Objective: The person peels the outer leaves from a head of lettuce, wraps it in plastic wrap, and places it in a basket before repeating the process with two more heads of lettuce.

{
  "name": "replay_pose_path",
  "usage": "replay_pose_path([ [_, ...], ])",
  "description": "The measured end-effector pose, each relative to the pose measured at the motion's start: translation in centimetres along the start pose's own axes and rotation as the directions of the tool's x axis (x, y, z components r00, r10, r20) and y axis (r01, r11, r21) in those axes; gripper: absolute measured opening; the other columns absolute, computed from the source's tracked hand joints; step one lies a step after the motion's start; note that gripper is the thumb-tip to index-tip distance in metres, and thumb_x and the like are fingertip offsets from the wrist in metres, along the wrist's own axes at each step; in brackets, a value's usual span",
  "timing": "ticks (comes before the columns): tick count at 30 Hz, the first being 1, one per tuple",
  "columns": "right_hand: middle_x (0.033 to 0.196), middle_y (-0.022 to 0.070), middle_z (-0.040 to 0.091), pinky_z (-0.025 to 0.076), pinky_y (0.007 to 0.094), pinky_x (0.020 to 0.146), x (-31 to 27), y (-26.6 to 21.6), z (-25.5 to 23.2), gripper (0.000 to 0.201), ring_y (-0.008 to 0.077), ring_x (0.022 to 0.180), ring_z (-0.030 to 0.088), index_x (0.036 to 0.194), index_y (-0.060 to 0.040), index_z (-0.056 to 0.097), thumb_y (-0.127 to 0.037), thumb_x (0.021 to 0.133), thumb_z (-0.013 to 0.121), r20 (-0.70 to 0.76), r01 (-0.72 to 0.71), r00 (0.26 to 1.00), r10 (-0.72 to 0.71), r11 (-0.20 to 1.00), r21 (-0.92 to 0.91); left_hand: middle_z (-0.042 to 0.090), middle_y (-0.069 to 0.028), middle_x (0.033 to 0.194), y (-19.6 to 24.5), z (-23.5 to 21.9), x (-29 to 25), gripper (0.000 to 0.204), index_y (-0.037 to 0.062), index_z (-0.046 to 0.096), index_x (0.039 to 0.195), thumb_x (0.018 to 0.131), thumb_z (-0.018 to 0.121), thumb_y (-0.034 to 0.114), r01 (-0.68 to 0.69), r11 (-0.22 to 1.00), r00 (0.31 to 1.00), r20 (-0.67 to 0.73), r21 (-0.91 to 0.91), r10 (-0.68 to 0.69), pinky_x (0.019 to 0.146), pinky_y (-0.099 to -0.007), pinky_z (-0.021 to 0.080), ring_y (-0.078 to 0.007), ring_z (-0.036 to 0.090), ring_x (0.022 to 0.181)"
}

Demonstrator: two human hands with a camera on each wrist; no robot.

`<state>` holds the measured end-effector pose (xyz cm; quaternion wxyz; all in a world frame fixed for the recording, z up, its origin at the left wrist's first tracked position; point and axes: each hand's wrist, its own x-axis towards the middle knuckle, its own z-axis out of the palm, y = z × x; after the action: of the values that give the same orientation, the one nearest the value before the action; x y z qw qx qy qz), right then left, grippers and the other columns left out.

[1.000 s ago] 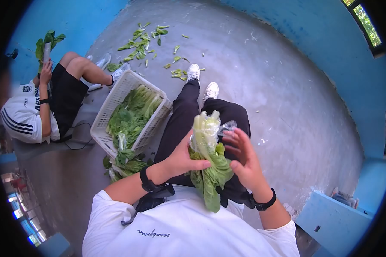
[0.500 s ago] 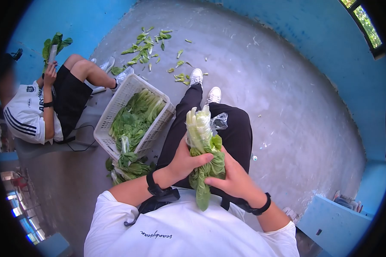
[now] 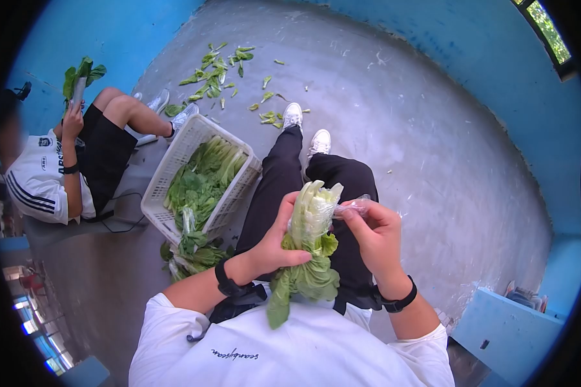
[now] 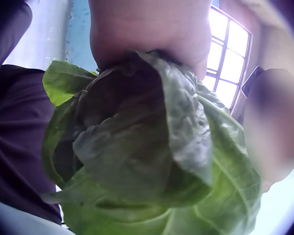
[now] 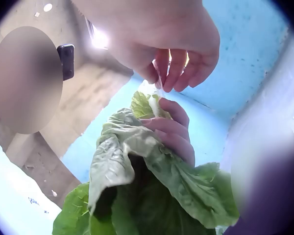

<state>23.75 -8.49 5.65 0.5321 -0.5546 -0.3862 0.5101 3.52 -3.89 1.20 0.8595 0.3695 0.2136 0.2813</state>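
Note:
My left hand (image 3: 274,248) grips a bunch of leafy greens (image 3: 306,277) round its middle, above my lap. Its pale stalks point away from me, its leaves hang toward my shirt, and clear film wraps the stalk end. With thumb and fingers, my right hand (image 3: 377,235) pinches a loose tail of the plastic film (image 3: 348,208), pulled out to the right of the stalks. Ruffled leaves (image 4: 142,156) fill the left wrist view and hide the left fingers. In the right wrist view, the left hand's fingers (image 5: 174,134) curl round the bunch below the stretched film.
A white plastic crate (image 3: 158,193) of greens stands left of my legs, with more bunches (image 3: 197,261) beside it on the floor. Loose leaves (image 3: 210,74) lie scattered ahead. At the left, a seated person (image 3: 51,168) holds another bunch. A blue cabinet (image 3: 503,332) stands at the right.
My right hand was open beside the bunch, then went onto its leaves, and now has moved up and right to pinch the film. The left hand has kept its grip.

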Motion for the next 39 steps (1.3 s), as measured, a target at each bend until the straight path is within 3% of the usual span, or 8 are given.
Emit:
replay_pose_path([
  [2, 0.097, 0.0091, 0.073, 0.053, 0.0260, 0.083, -0.2, 0.0, 0.1, 0.010, 0.0131, 0.091, 0.068, 0.102, 0.0057, 0.069, -0.002, 0.097, 0.065, -0.020, -0.040, 0.999, 0.044, 0.982, 0.184, 0.049, -0.0158, 0.135, -0.3, -0.9, 0.0, 0.115, 0.0197, 0.008, 0.157, 0.072, 0.085, 0.032, -0.016, 0.998, 1.000, -0.016, -0.062, 0.015, 0.096, -0.0411, 0.055, -0.0262, 0.056, 0.121],
  [11, 0.101, 0.0078, 0.073, 0.051, 0.0252, 0.084, -1.3, 1.5, -0.3, 0.010, 0.0114, 0.093, 0.067, 0.102, 0.0039, 0.070, -0.002, 0.099, 0.062, 0.055, -0.061, 0.997, 0.051, 0.979, 0.195, 0.048, -0.0108, 0.140, 1.5, -0.2, -0.4, 0.101, 0.0136, 0.020, 0.156, 0.073, 0.077, 0.026, 0.023, 0.966, 0.998, -0.044, -0.257, -0.036, 0.104, -0.0391, 0.050, -0.0243, 0.058, 0.123],
  [15, 0.101, 0.0102, 0.073, 0.051, 0.0256, 0.083, -1.5, 0.9, 0.1, 0.011, 0.0124, 0.093, 0.067, 0.097, 0.0055, 0.070, -0.001, 0.098, 0.061, -0.007, 0.046, 0.999, -0.046, 0.983, 0.180, 0.050, -0.0101, 0.138, 1.4, -0.4, 0.0, 0.089, 0.0101, 0.029, 0.151, 0.076, 0.076, 0.022, -0.007, 0.996, 0.996, -0.090, -0.088, -0.001, 0.108, -0.0356, 0.045, -0.0200, 0.055, 0.126],
  [18, 0.098, 0.0127, 0.073, 0.052, 0.0273, 0.082, -1.5, -0.1, 0.2, 0.012, 0.0145, 0.092, 0.068, 0.092, 0.0065, 0.072, 0.002, 0.096, 0.062, -0.037, 0.174, 0.983, -0.180, 0.978, -0.118, 0.052, -0.0090, 0.136, 1.5, -0.4, 0.1, 0.080, 0.0085, 0.033, 0.148, 0.080, 0.074, 0.013, -0.015, 1.000, 0.995, -0.098, 0.015, 0.017, 0.108, -0.0349, 0.044, -0.0183, 0.054, 0.125],
  [24, 0.093, 0.0136, 0.074, 0.055, 0.0267, 0.075, -1.7, 0.4, 1.2, 0.006, 0.0173, 0.084, 0.070, 0.088, 0.0063, 0.072, 0.009, 0.087, 0.068, -0.247, 0.146, 0.960, -0.135, 0.989, 0.028, 0.054, -0.0091, 0.132, 1.6, 0.4, 0.4, 0.070, 0.0071, 0.038, 0.145, 0.084, 0.071, 0.002, -0.088, 0.899, 0.988, -0.075, 0.429, 0.132, 0.105, -0.0332, 0.044, -0.0173, 0.054, 0.122],
  [30, 0.096, 0.0122, 0.074, 0.057, 0.0267, 0.075, -1.3, 0.7, 1.1, 0.007, 0.0163, 0.085, 0.071, 0.091, 0.0045, 0.068, 0.010, 0.086, 0.069, -0.223, 0.323, 0.910, -0.349, 0.935, -0.144, 0.054, -0.0109, 0.130, 2.0, 1.1, 0.4, 0.067, 0.0055, 0.041, 0.142, 0.084, 0.074, 0.005, -0.167, 0.778, 0.965, -0.060, 0.606, 0.254, 0.103, -0.0336, 0.044, -0.0191, 0.055, 0.121],
  [33, 0.097, 0.0105, 0.073, 0.058, 0.0283, 0.074, -0.8, 1.1, 1.0, 0.012, 0.0163, 0.086, 0.071, 0.096, 0.0015, 0.064, 0.009, 0.087, 0.070, -0.218, 0.042, 0.975, 0.032, 0.944, 0.327, 0.054, -0.0111, 0.130, 2.0, 1.2, 0.4, 0.067, 0.0049, 0.041, 0.142, 0.084, 0.074, 0.006, -0.199, 0.756, 0.954, -0.052, 0.624, 0.294, 0.103, -0.0338, 0.044, -0.0194, 0.055, 0.121],
  [39, 0.096, 0.0067, 0.071, 0.057, 0.0297, 0.084, -0.1, 0.5, 0.2, 0.015, 0.0130, 0.089, 0.069, 0.099, -0.0025, 0.062, 0.004, 0.089, 0.071, -0.084, -0.119, 0.983, 0.165, 0.911, 0.396, 0.054, -0.0116, 0.129, 1.8, 0.8, 0.1, 0.069, 0.0045, 0.041, 0.142, 0.082, 0.075, 0.006, -0.218, 0.725, 0.949, -0.033, 0.653, 0.314, 0.103, -0.0339, 0.044, -0.0199, 0.055, 0.120],
])
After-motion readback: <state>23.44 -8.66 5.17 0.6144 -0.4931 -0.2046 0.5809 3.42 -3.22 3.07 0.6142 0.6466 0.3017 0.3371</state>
